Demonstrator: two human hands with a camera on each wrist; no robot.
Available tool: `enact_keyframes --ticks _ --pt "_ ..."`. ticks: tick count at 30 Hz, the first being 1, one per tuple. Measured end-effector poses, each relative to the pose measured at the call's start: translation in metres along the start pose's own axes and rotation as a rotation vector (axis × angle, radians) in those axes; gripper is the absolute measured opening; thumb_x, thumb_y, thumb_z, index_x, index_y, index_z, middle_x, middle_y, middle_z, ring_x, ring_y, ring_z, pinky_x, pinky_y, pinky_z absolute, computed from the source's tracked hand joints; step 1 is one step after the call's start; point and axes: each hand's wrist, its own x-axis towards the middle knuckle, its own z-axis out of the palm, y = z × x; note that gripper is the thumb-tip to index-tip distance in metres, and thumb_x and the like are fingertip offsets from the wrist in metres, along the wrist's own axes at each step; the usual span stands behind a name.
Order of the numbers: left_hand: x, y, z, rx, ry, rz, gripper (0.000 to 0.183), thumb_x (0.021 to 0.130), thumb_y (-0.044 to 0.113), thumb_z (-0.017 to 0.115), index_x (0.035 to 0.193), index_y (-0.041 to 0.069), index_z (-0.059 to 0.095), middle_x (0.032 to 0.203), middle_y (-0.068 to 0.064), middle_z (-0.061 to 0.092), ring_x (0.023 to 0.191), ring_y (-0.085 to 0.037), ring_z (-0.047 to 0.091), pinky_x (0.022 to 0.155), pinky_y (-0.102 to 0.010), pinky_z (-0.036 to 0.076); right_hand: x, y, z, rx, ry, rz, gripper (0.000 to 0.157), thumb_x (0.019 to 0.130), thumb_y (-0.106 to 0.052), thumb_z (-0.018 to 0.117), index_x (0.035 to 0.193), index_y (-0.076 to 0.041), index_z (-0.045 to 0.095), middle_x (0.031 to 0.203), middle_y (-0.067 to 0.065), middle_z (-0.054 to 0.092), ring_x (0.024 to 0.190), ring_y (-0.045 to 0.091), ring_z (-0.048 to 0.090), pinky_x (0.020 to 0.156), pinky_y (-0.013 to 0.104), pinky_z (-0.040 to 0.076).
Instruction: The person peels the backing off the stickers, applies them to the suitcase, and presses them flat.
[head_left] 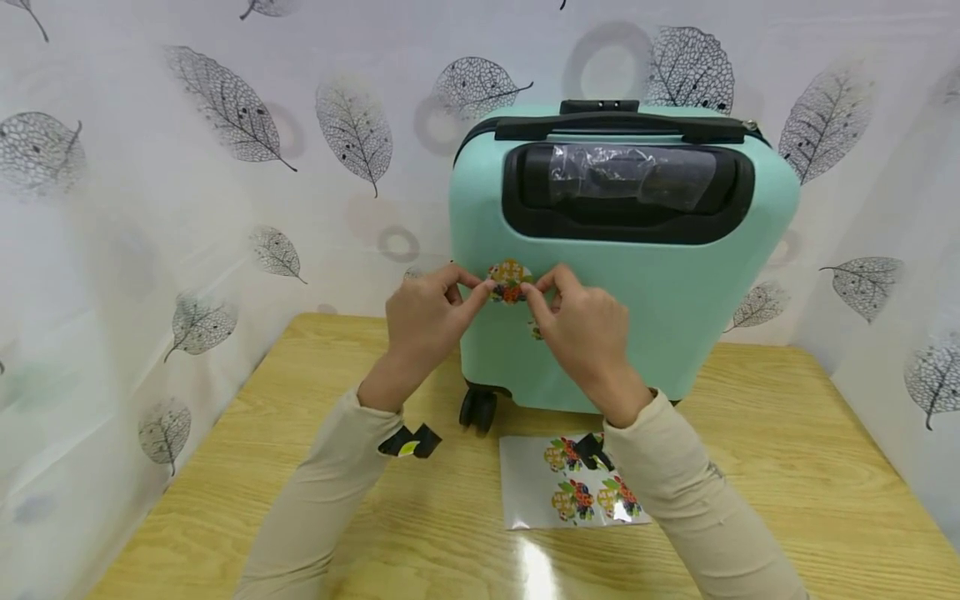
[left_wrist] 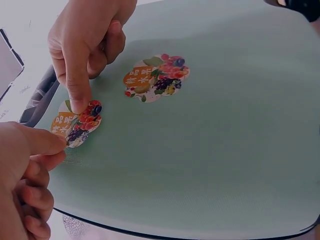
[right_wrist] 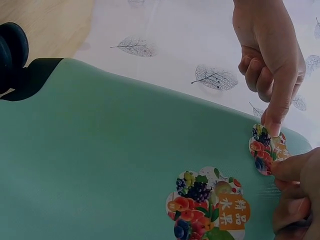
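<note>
A mint-green suitcase [head_left: 675,300] stands upright on the table. At its upper left front, both hands hold a fruit-print sticker [head_left: 510,281] against or just off the shell; I cannot tell how much of it is stuck down. The left hand [head_left: 429,312] pinches its left edge between thumb and index finger. On the opposite edge, the right hand [head_left: 587,329] pinches with its thumb and index finger. A second fruit sticker [left_wrist: 157,78] lies flat on the shell, lower and to the right, mostly hidden by the right hand in the head view.
A white sticker sheet [head_left: 525,492] with several fruit stickers lies on the wooden table [head_left: 420,533], partly under the right forearm. The suitcase has a black caster [head_left: 477,408] and a plastic-wrapped handle recess [head_left: 630,177]. A leaf-patterned cloth [head_left: 225,225] hangs behind.
</note>
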Motion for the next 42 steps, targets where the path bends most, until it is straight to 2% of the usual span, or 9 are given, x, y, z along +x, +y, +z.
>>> enact_keyframes --ticks 8,13,18,22,31,37,42 --pt "-0.001 -0.001 0.002 0.031 0.015 0.040 0.023 0.086 0.032 0.073 0.081 0.009 0.073 0.048 -0.003 0.054 0.038 -0.014 0.043 0.038 -0.025 0.026 -0.001 0.000 0.004 -0.006 0.013 -0.004 0.021 0.091 -0.023 0.068 0.085 -0.003 0.064 0.050 0.010 0.057 0.033 0.017 0.039 0.036 0.028 0.025" --pt "0.000 0.001 0.001 0.063 0.017 0.039 0.022 0.086 0.031 0.073 0.080 0.010 0.072 0.047 -0.003 0.054 0.037 -0.013 0.042 0.038 -0.024 0.024 -0.001 -0.001 0.005 -0.052 0.034 -0.021 0.022 0.091 -0.024 0.068 0.084 -0.004 0.063 0.046 0.009 0.053 0.032 0.016 0.035 0.036 0.028 0.022" --pt "0.000 0.001 0.003 0.134 0.036 0.045 0.024 0.086 0.033 0.073 0.076 0.011 0.070 0.048 -0.003 0.055 0.037 -0.014 0.042 0.037 -0.024 0.024 -0.002 -0.002 0.005 -0.137 0.079 -0.062 0.029 0.090 -0.025 0.069 0.072 -0.007 0.056 0.042 0.005 0.047 0.032 0.015 0.031 0.036 0.027 0.019" --pt "0.000 0.001 0.002 0.172 0.053 0.060 0.025 0.085 0.033 0.073 0.074 0.012 0.068 0.049 -0.003 0.056 0.038 -0.015 0.045 0.037 -0.026 0.027 -0.003 0.001 0.003 -0.143 0.076 -0.066 0.033 0.089 -0.027 0.070 0.068 -0.008 0.053 0.043 0.005 0.045 0.033 0.015 0.031 0.037 0.026 0.019" --pt "-0.001 -0.005 -0.005 0.094 0.008 0.086 0.021 0.087 0.031 0.072 0.083 0.011 0.067 0.048 -0.002 0.052 0.039 -0.014 0.042 0.038 -0.026 0.024 -0.004 0.002 -0.012 -0.026 -0.108 0.002 0.025 0.089 -0.030 0.069 0.087 -0.006 0.063 0.056 0.009 0.062 0.038 0.018 0.046 0.037 0.030 0.028" --pt "0.002 -0.005 -0.009 0.024 -0.021 0.097 0.015 0.088 0.024 0.071 0.089 0.010 0.067 0.050 -0.002 0.051 0.039 -0.012 0.040 0.039 -0.025 0.025 0.000 -0.001 -0.020 0.057 -0.272 0.049 0.016 0.096 -0.024 0.061 0.101 -0.008 0.063 0.058 0.003 0.062 0.038 0.011 0.038 0.037 0.026 0.025" --pt "0.005 -0.003 -0.009 -0.020 -0.044 0.134 0.009 0.088 0.017 0.069 0.091 0.009 0.068 0.052 -0.001 0.053 0.041 -0.010 0.040 0.040 -0.025 0.028 0.004 -0.004 -0.023 0.107 -0.371 0.090 0.017 0.098 -0.023 0.056 0.107 -0.009 0.061 0.057 0.000 0.057 0.039 0.011 0.037 0.038 0.026 0.026"
